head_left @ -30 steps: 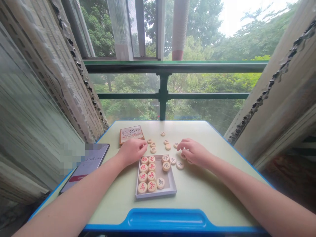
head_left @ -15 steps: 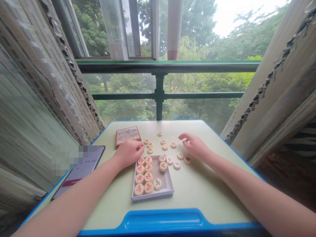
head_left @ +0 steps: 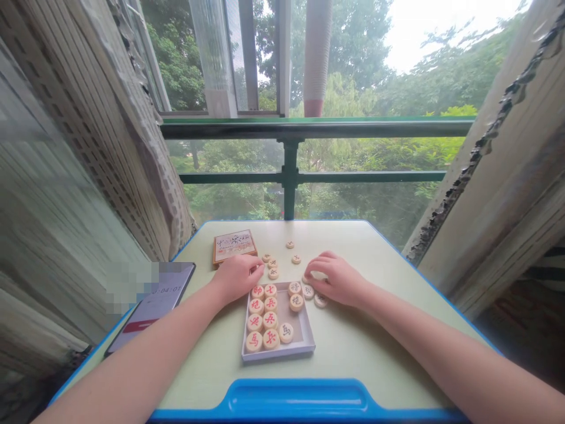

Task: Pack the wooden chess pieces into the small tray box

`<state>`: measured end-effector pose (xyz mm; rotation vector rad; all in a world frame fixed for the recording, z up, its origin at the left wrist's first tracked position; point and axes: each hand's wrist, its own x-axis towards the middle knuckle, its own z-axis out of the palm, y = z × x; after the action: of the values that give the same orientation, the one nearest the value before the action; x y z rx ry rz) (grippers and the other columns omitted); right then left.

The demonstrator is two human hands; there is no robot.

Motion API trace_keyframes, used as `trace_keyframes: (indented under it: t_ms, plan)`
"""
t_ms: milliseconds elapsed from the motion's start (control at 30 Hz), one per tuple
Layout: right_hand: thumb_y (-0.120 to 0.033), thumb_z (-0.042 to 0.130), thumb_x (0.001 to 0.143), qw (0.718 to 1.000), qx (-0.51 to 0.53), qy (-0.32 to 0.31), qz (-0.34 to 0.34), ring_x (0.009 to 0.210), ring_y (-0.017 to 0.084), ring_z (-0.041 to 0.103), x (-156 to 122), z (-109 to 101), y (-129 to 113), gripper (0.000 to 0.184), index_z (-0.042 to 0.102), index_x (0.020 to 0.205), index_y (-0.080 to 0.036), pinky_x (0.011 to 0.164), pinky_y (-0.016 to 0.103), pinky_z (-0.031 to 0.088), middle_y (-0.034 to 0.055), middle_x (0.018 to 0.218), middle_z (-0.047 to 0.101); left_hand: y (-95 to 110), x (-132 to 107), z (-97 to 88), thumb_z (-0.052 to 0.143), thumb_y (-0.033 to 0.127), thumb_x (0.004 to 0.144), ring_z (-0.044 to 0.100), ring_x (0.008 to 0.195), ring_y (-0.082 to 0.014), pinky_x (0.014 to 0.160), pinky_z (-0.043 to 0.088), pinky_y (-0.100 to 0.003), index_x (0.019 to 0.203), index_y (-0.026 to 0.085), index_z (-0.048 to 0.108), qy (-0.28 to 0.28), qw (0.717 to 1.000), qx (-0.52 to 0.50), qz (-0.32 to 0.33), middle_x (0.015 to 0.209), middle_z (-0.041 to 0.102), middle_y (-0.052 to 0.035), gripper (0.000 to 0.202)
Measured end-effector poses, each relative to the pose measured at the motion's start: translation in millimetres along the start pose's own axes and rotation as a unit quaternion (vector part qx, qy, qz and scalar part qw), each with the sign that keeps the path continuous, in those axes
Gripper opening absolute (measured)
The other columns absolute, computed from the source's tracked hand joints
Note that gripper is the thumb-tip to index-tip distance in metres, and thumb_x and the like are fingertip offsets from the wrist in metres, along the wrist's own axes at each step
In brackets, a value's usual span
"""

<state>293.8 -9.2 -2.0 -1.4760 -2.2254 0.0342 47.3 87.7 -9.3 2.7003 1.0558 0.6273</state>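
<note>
A shallow white box tray (head_left: 304, 340) lies on the pale green table (head_left: 353, 347), filled with several round wooden chess pieces (head_left: 270, 321) marked in red and black. My left hand (head_left: 237, 275) rests curled at the tray's far left corner, fingers bent against its rim. My right hand (head_left: 335, 278) lies palm down just right of the tray, its fingers curved over loose pieces (head_left: 308, 291) on the table. Whether it grips one is hidden. More loose pieces (head_left: 272, 273) lie between my hands, and others (head_left: 290, 244) sit farther back.
The box lid (head_left: 233, 245) with printed characters lies at the back left. A phone (head_left: 152, 301) showing a timer sits at the left edge. A blue handle recess (head_left: 300, 400) runs along the near edge. Curtains hang on both sides, and a green railing (head_left: 309, 126) stands behind.
My right hand had lifted and reached back right, and has now come down and left over the loose pieces beside the tray. My left hand stayed at the tray's corner.
</note>
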Motion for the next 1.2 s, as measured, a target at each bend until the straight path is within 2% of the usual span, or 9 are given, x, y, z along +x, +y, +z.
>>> trace_keyframes:
  t_ms: [233, 467, 633, 800, 867, 933, 1033, 1133, 1200]
  plan:
    - [-0.031, 0.047, 0.087, 0.998, -0.001, -0.024, 0.053, 0.087, 0.021, 0.053, 2, -2, 2, 0.023, 0.067, 0.085, -0.020, 0.080, 0.033, 0.042, 0.0059, 0.083, 0.069, 1, 0, -1.5, 0.043, 0.027, 0.082, 0.062, 0.073, -0.0169, 0.071, 0.044, -0.026, 0.080, 0.020, 0.069, 0.006, 1.000, -0.003, 0.006, 0.077, 0.070, -0.0040, 0.027]
    - [-0.030, 0.038, 0.091, 0.993, -0.057, -0.026, 0.104, 0.078, 0.018, 0.050, 6, 0, 8, 0.034, 0.066, 0.077, -0.017, 0.081, 0.032, 0.038, 0.0079, 0.080, 0.064, 2, 0, -2.3, 0.044, 0.027, 0.081, 0.062, 0.074, -0.0174, 0.071, 0.044, -0.027, 0.079, 0.020, 0.069, 0.002, 1.000, 0.000, -0.002, 0.078, 0.070, -0.0039, 0.027]
    - [-0.032, 0.042, 0.089, 0.991, -0.049, -0.016, 0.127, 0.078, 0.018, 0.050, 5, 0, 11, 0.031, 0.067, 0.077, -0.017, 0.079, 0.032, 0.037, 0.0076, 0.082, 0.063, 1, -1, -1.7, 0.044, 0.028, 0.082, 0.063, 0.075, -0.0176, 0.072, 0.044, -0.027, 0.079, 0.020, 0.069, 0.007, 1.000, 0.001, 0.001, 0.079, 0.070, -0.0040, 0.027]
    - [-0.029, 0.043, 0.086, 0.985, -0.034, -0.002, 0.168, 0.079, 0.018, 0.054, 3, -10, 9, 0.028, 0.067, 0.077, -0.018, 0.072, 0.027, 0.039, 0.0071, 0.082, 0.064, 1, -1, -1.6, 0.043, 0.028, 0.082, 0.062, 0.073, -0.0173, 0.070, 0.044, -0.026, 0.079, 0.020, 0.069, 0.011, 1.000, 0.004, 0.006, 0.078, 0.070, -0.0040, 0.027]
    - [-0.030, 0.044, 0.084, 0.974, -0.037, -0.021, 0.222, 0.074, 0.017, 0.056, 3, -18, 7, 0.027, 0.068, 0.079, -0.019, 0.064, 0.026, 0.038, 0.0059, 0.080, 0.065, 0, -1, -1.6, 0.043, 0.028, 0.082, 0.062, 0.072, -0.0172, 0.069, 0.043, -0.026, 0.079, 0.020, 0.069, 0.012, 1.000, 0.007, 0.010, 0.078, 0.070, -0.0040, 0.028]
    - [-0.032, 0.048, 0.080, 0.958, -0.047, -0.069, 0.275, 0.069, 0.018, 0.057, 2, -25, 4, 0.023, 0.068, 0.080, -0.021, 0.056, 0.025, 0.035, 0.0047, 0.075, 0.066, 0, -1, -1.7, 0.042, 0.029, 0.082, 0.061, 0.072, -0.0170, 0.068, 0.042, -0.026, 0.078, 0.020, 0.068, 0.007, 1.000, 0.007, 0.011, 0.077, 0.070, -0.0041, 0.028]
    - [-0.036, 0.051, 0.077, 0.942, -0.045, -0.130, 0.308, 0.066, 0.018, 0.057, 1, -33, -4, 0.022, 0.067, 0.077, -0.021, 0.053, 0.026, 0.033, 0.0050, 0.073, 0.066, 1, -1, -2.3, 0.042, 0.031, 0.083, 0.060, 0.069, -0.0164, 0.065, 0.040, -0.025, 0.074, 0.019, 0.067, 0.003, 1.000, 0.003, 0.004, 0.075, 0.069, -0.0038, 0.029]
    - [-0.047, 0.041, 0.083, 0.938, -0.042, -0.127, 0.321, 0.067, 0.020, 0.058, 1, -37, -10, 0.038, 0.066, 0.073, -0.020, 0.054, 0.027, 0.035, 0.0072, 0.074, 0.067, 3, -1, -1.8, 0.038, 0.038, 0.085, 0.055, 0.059, -0.0146, 0.058, 0.036, -0.025, 0.061, 0.018, 0.061, 0.010, 1.000, -0.002, -0.015, 0.061, 0.064, -0.0028, 0.039]
    - [-0.048, 0.033, 0.087, 0.941, -0.049, -0.107, 0.318, 0.071, 0.021, 0.059, 1, -39, -10, 0.045, 0.066, 0.074, -0.020, 0.056, 0.027, 0.036, 0.0082, 0.078, 0.067, 3, 0, 0.5, 0.035, 0.044, 0.086, 0.052, 0.054, -0.0140, 0.054, 0.033, -0.025, 0.055, 0.018, 0.057, 0.009, 0.999, -0.019, -0.038, 0.054, 0.059, -0.0019, 0.046]
